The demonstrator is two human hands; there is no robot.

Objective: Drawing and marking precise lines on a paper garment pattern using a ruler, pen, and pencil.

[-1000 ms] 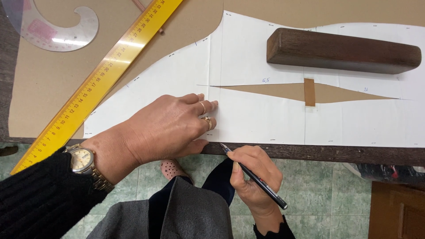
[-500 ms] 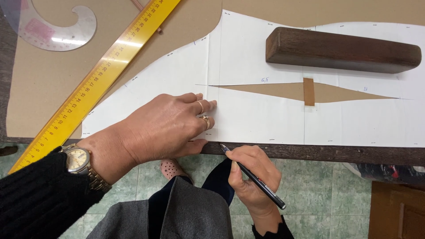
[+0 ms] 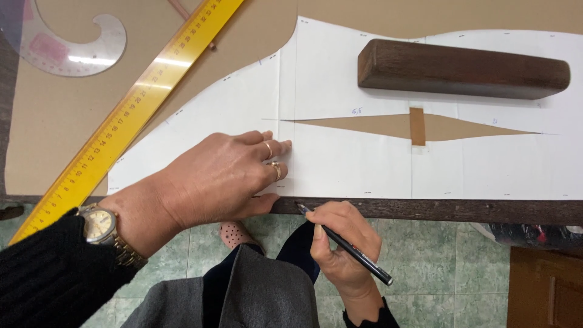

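1. Left hand [image 3: 221,176] is spread flat, fingers released, pressing the white paper pattern [image 3: 346,161] onto the brown card [image 3: 255,36] near the table edge [image 3: 461,209].
2. Right hand [image 3: 343,246] is clenched around a black pen [image 3: 346,243], tip right at the pattern's bottom edge.
3. Further out: 1 dark wooden block [image 3: 461,68] weighs the paper down, with a yellow ruler [image 3: 130,112] and a clear curve template [image 3: 73,42] off to the left.
4. Risk, I reckon: if the palm eases off, the paper could creep and the line would wander.

Your left hand [image 3: 221,176] presses flat on the white paper pattern [image 3: 352,164]; just right of it, your right hand [image 3: 340,243] grips a black pen [image 3: 346,246] at the bench [image 3: 455,209] edge.
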